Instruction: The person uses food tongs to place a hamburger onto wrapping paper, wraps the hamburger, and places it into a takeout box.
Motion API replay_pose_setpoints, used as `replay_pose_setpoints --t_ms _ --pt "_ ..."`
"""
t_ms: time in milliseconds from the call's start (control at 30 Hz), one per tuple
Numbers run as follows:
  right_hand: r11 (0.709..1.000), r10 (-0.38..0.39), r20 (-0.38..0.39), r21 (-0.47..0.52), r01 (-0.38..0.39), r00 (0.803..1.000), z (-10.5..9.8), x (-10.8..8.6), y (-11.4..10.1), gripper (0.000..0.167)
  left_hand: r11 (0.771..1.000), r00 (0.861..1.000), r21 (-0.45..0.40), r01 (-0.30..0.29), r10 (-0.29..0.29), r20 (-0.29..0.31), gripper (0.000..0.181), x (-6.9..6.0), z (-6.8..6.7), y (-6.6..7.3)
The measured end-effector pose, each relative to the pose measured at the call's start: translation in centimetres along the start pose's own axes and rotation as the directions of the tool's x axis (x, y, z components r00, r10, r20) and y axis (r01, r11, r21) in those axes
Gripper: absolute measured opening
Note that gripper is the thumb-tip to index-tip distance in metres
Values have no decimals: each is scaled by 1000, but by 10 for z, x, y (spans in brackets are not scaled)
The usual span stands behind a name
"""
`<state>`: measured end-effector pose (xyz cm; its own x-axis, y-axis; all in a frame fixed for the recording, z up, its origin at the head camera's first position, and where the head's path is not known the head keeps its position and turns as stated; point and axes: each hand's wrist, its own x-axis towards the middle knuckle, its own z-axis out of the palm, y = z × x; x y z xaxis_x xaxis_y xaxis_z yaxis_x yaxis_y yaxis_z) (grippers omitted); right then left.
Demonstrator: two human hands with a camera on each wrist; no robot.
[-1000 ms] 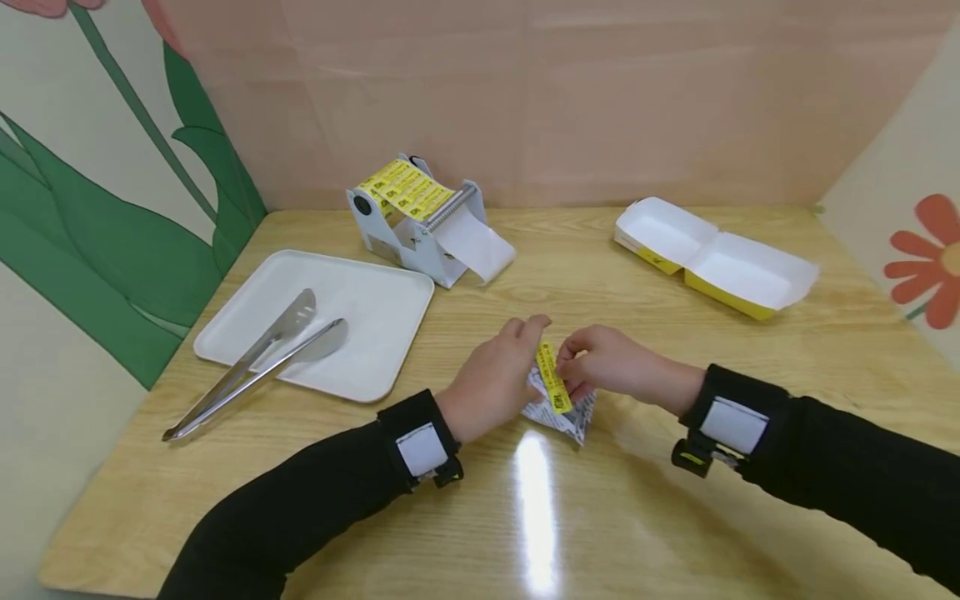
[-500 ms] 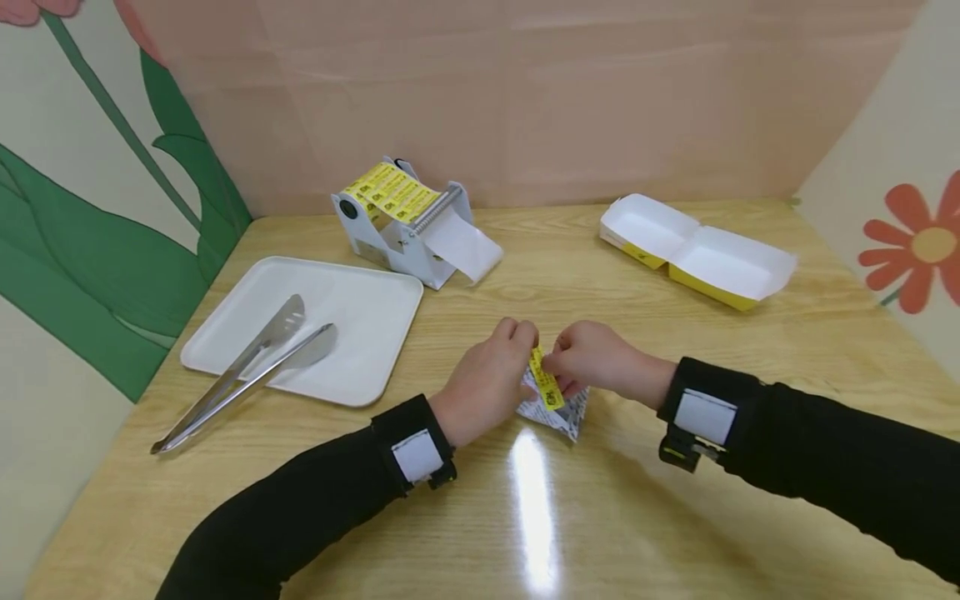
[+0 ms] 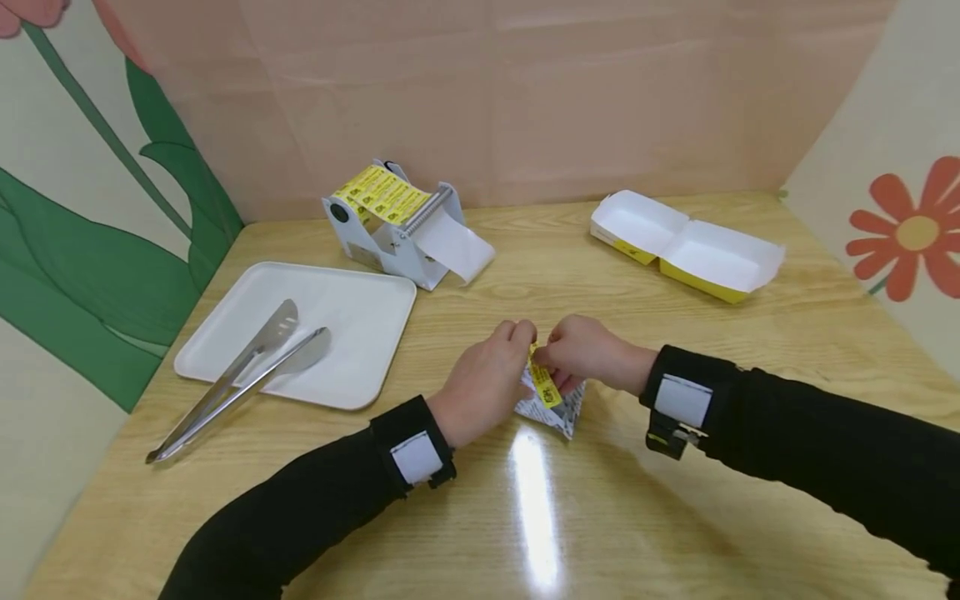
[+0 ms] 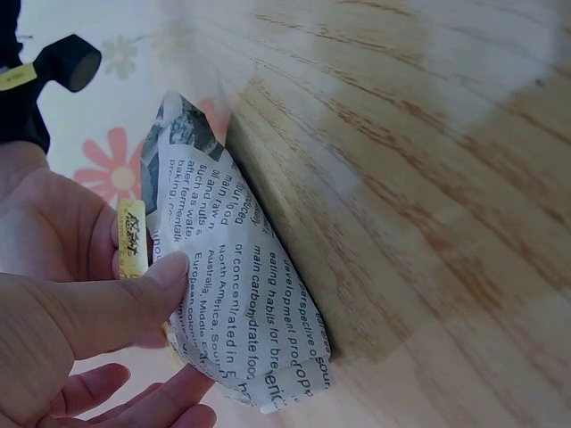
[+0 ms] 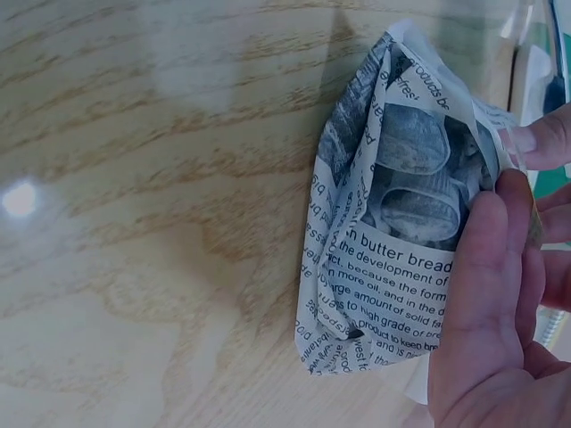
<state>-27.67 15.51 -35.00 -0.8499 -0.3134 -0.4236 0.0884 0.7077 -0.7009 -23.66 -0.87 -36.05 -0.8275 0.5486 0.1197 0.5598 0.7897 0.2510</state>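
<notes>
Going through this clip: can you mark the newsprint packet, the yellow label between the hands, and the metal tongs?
Newsprint packet [image 5: 390, 218], right wrist view: printed front face.
Yellow label [image 3: 547, 387], head view: lower exposed half.
Metal tongs [image 3: 223, 381], head view: one arm.

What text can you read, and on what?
Newsprint-patterned paper packet:
"butter bread"
"the development of"
"because the form"
"amount of solid"
"eating habits for"
"main carbohydrate"
"North America"
"Australia, Middle"
"European"
The rest is mostly cut off or blurred.
Too small or blurred to read: yellow sticker, label roll, clamshell box, wrist-camera tag.
</notes>
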Motion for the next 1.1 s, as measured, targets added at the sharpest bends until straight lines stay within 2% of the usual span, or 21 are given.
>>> replay_pose_setpoints --t_ms 167,533,700,767,1000,1100 --pt "999 28 3 -16 -28 1000 0 0 0 26 1000 1000 16 -5 5 7 56 0 0 1" --pt "1000 10 16 19 -10 1000 1 1 2 23 1000 999 -9 -1 2 49 49 0 -1 0" --pt "999 26 32 25 -27 999 0 3 3 21 999 998 35 -3 1 70 49 2 -1 -1" --pt "999 26 36 28 -27 999 -1 4 3 21 998 997 61 -12 8 80 51 2 -1 -1" --pt "999 20 30 36 -21 999 0 5 4 20 987 988 124 -101 84 132 46 8 -2 -5" --pt "999 22 34 38 -23 999 0 6 5 20 990 984 103 -93 76 161 38 13 -4 -7"
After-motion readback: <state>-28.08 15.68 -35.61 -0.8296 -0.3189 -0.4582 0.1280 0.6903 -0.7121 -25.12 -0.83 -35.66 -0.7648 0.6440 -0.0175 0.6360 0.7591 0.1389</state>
